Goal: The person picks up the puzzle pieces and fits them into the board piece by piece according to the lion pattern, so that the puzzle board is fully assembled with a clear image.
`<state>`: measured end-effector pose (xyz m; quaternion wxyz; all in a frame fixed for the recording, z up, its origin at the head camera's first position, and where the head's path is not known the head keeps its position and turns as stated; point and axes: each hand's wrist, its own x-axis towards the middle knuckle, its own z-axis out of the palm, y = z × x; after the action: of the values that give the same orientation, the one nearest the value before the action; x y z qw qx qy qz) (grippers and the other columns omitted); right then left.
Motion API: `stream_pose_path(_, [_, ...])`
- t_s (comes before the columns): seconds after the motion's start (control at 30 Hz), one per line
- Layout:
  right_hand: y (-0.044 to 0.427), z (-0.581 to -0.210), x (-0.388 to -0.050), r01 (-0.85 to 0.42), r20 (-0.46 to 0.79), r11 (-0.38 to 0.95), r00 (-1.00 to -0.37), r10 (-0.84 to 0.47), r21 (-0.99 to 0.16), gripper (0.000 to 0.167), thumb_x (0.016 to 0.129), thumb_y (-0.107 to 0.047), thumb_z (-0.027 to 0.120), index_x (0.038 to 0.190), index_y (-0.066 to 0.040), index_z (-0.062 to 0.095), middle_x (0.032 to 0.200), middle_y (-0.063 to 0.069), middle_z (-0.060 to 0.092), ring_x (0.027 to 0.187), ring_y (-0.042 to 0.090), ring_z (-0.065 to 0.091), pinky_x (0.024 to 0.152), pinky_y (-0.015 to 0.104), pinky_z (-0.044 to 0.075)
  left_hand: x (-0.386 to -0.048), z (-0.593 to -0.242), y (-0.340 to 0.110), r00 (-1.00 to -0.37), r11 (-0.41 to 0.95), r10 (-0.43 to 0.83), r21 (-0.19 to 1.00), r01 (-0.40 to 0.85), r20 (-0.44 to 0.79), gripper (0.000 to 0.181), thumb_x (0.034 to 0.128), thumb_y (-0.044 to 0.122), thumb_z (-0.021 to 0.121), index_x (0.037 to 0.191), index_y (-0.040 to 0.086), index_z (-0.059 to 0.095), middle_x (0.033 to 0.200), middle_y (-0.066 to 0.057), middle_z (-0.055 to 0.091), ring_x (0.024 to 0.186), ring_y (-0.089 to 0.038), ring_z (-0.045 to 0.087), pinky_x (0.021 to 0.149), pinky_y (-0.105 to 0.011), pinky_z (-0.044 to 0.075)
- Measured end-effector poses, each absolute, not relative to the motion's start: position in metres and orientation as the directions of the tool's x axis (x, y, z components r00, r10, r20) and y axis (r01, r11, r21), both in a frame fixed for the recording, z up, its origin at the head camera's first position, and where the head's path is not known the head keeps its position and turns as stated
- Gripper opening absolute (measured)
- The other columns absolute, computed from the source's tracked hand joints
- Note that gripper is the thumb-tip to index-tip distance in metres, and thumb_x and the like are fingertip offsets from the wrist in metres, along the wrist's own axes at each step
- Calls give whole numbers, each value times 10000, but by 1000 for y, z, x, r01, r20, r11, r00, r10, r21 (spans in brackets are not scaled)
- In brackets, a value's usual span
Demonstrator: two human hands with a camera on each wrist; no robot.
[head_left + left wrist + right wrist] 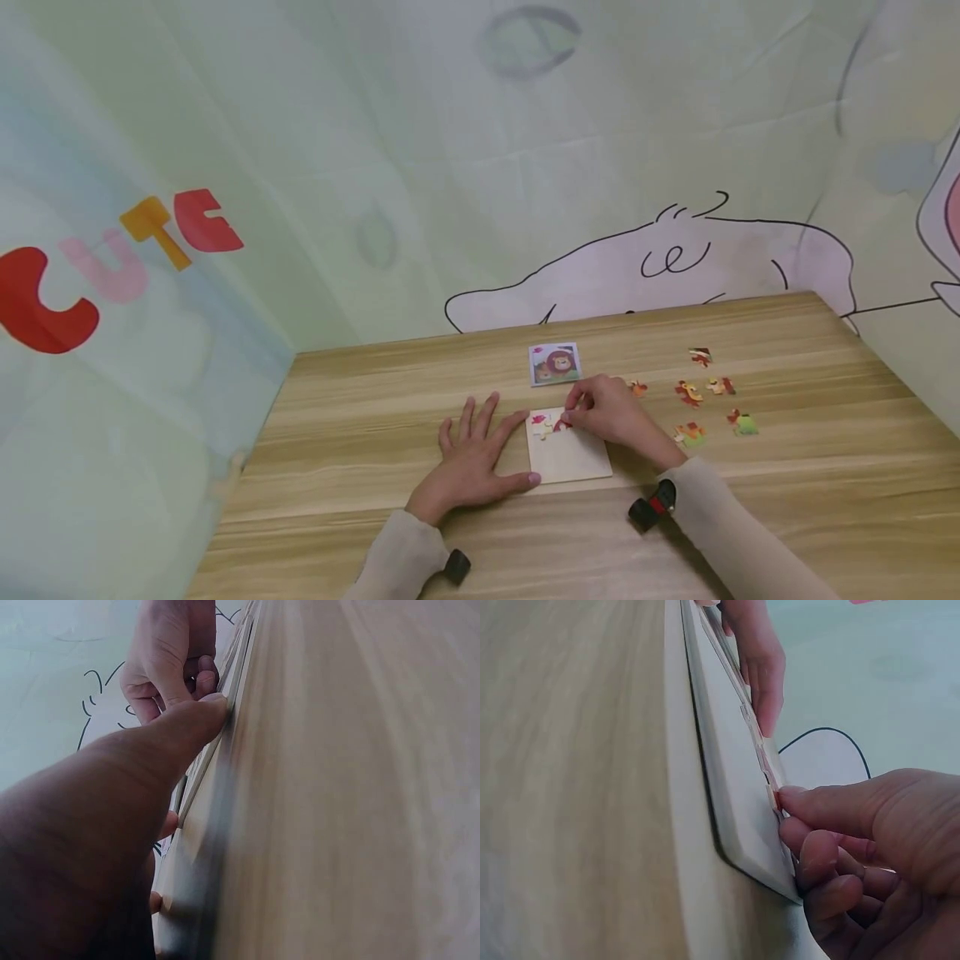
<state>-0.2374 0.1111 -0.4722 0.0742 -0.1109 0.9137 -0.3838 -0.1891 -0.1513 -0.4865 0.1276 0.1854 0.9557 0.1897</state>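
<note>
A square wooden puzzle board (572, 460) lies on the table, a few joined jigsaw pieces (542, 427) along its far left edge. With fingers spread, my left hand (475, 467) rests at the board's left side; its thumb and forefinger touch the rim. My right hand (613, 410) is over the far right corner. Between its thumb and forefinger it pinches a small jigsaw piece (774, 796), mostly hidden by the fingertips and low against the board. In the left wrist view, the left thumb (199, 720) lies on the board's edge.
Beyond the board lies a square picture card (555, 364) with a lion. Several loose jigsaw pieces (688, 393) are scattered to the right on the wooden table (360, 433). A printed cloth backdrop (420, 167) stands behind the table and along its left side.
</note>
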Motion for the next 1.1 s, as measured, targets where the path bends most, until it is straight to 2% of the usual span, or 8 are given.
stream_pose_path(0.5, [110, -474, -240, -124, -103, 693, -956, -276, -710, 96, 948, -197, 829, 946, -149, 746, 744, 3, 634, 655, 144, 540, 568, 249, 393, -190, -486, -151, -897, 858, 406, 410, 308, -175, 904, 911, 794, 631, 1673, 427, 311, 1837, -117, 54, 1676, -515, -37, 1249, -819, 12])
stream_pose_path(0.73, [108, -477, -238, -185, -32, 698, -958, -286, -692, 122, 945, -162, 820, 869, -140, 727, 734, -8, 665, 670, 135, 545, 590, 253, 401, -189, -487, -152, -898, 862, 403, 403, 308, -175, 905, 907, 794, 634, 1671, 433, 310, 1839, -114, 51, 1677, -514, -36, 1250, -820, 16])
stream_pose_path(1.1, [103, -479, -235, -170, -13, 710, -970, -244, -684, 127, 942, -169, 823, 881, -130, 719, 716, -6, 649, 654, 135, 537, 575, 250, 385, -189, -487, -152, -896, 857, 409, 409, 313, -172, 901, 903, 806, 626, 1666, 441, 317, 1838, -109, 58, 1675, -518, -38, 1243, -826, 7])
